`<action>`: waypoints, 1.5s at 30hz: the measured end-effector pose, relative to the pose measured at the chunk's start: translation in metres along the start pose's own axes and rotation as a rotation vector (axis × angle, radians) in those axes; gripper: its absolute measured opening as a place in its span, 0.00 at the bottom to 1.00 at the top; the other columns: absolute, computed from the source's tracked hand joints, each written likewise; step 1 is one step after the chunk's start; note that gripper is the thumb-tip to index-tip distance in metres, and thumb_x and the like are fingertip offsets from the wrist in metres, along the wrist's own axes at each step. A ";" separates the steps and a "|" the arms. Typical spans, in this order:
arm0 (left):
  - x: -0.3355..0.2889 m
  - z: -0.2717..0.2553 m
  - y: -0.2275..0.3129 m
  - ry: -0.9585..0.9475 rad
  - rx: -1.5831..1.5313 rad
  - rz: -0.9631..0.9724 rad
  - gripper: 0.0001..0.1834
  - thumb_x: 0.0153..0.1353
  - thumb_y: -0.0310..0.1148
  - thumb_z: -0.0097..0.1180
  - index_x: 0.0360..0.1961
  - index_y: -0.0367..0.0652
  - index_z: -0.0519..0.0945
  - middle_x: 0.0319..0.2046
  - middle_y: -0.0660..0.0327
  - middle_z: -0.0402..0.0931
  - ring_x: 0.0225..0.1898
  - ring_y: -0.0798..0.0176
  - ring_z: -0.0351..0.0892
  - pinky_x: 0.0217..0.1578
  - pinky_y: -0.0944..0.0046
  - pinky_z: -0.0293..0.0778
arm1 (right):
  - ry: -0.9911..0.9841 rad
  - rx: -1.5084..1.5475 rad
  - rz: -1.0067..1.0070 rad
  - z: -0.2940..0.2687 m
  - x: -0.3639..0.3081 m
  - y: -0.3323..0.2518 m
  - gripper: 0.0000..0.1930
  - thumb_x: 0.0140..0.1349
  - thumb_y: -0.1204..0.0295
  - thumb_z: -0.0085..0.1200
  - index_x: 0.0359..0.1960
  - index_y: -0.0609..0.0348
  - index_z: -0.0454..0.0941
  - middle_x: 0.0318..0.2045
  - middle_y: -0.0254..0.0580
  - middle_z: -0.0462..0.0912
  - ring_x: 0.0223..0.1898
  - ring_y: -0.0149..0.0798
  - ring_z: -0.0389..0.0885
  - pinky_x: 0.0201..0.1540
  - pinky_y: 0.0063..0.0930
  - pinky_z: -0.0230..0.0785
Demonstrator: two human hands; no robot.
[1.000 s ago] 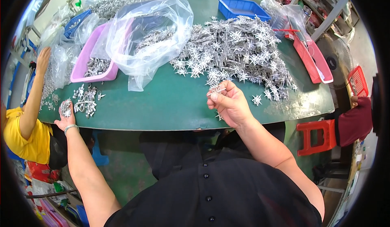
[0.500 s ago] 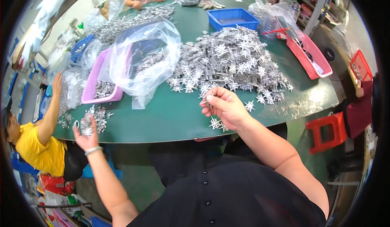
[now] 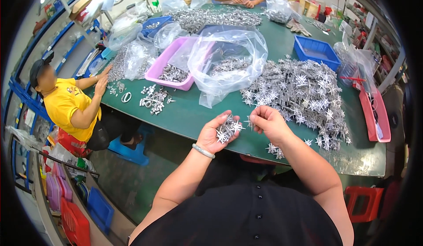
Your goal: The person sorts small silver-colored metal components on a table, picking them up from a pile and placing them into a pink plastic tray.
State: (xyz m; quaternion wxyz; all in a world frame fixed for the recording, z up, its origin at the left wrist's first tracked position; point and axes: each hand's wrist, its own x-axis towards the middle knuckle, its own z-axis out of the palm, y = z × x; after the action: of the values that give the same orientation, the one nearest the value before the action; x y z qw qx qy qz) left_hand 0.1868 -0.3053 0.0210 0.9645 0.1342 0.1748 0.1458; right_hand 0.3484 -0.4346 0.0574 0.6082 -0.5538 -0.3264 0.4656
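My left hand (image 3: 213, 136) is cupped palm up above the table's near edge, wearing a pale bangle. In it lies a small cluster of spiky, star-shaped silver metal pieces (image 3: 229, 129). Close beside it, my right hand (image 3: 269, 123) pinches a small spiky metal piece (image 3: 250, 122) between thumb and fingertips. A large heap of the same star-shaped pieces (image 3: 299, 94) spreads over the table behind my right hand. A few loose pieces (image 3: 275, 151) lie by the near edge, partly under my right forearm.
Small metal parts (image 3: 154, 99) lie left on the green table (image 3: 176, 120), near a pink-purple tray (image 3: 185, 84) under a clear plastic bag (image 3: 211, 97). Farther back stand a blue tray (image 3: 332, 64) and a pink basket (image 3: 376, 131). Co-workers sit left, in yellow (image 3: 72, 100), and at the far side.
My left hand has come rightward from the small-parts pile to beside my right hand, still carrying metal pieces. My view has turned left. The co-worker at left has lowered an arm.
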 end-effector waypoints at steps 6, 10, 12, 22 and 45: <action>-0.011 -0.009 0.016 0.091 0.058 0.084 0.16 0.57 0.27 0.51 0.47 0.42 0.69 0.43 0.49 0.73 0.42 0.49 0.76 0.34 0.51 0.79 | -0.096 -0.426 0.139 -0.006 0.018 0.024 0.06 0.56 0.72 0.53 0.29 0.62 0.74 0.20 0.36 0.76 0.22 0.32 0.75 0.24 0.25 0.67; -0.007 -0.002 0.025 0.250 0.432 0.238 0.20 0.55 0.25 0.52 0.49 0.41 0.64 0.38 0.50 0.73 0.36 0.53 0.77 0.28 0.56 0.79 | -0.062 -1.048 -0.128 -0.001 0.021 0.034 0.09 0.52 0.68 0.54 0.30 0.60 0.76 0.27 0.47 0.79 0.34 0.53 0.77 0.37 0.41 0.69; -0.003 -0.002 0.027 0.314 0.859 0.422 0.20 0.54 0.24 0.51 0.49 0.40 0.63 0.38 0.51 0.73 0.33 0.55 0.77 0.27 0.57 0.79 | -0.060 -1.225 -0.194 0.004 0.019 0.030 0.11 0.52 0.66 0.54 0.32 0.60 0.75 0.31 0.47 0.78 0.35 0.51 0.77 0.37 0.42 0.70; 0.005 -0.037 0.049 0.003 0.284 0.296 0.16 0.57 0.25 0.49 0.47 0.45 0.65 0.41 0.52 0.75 0.39 0.53 0.77 0.30 0.54 0.80 | -0.141 -1.431 -0.245 0.003 0.015 -0.012 0.16 0.52 0.61 0.55 0.36 0.61 0.74 0.34 0.48 0.77 0.37 0.52 0.77 0.39 0.43 0.70; 0.001 -0.040 0.040 -0.050 0.225 0.266 0.18 0.58 0.24 0.45 0.50 0.41 0.61 0.42 0.46 0.71 0.42 0.47 0.75 0.33 0.53 0.81 | 0.923 -1.793 -1.275 0.011 0.234 -0.406 0.12 0.56 0.67 0.50 0.39 0.55 0.79 0.46 0.51 0.75 0.43 0.52 0.76 0.50 0.38 0.68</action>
State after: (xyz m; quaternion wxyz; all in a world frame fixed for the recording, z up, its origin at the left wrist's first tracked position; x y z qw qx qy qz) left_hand 0.1636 -0.2593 -0.0030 0.9196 0.2666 0.1467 0.2485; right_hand 0.5046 -0.1946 0.4289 0.1864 -0.6345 -0.5020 -0.5574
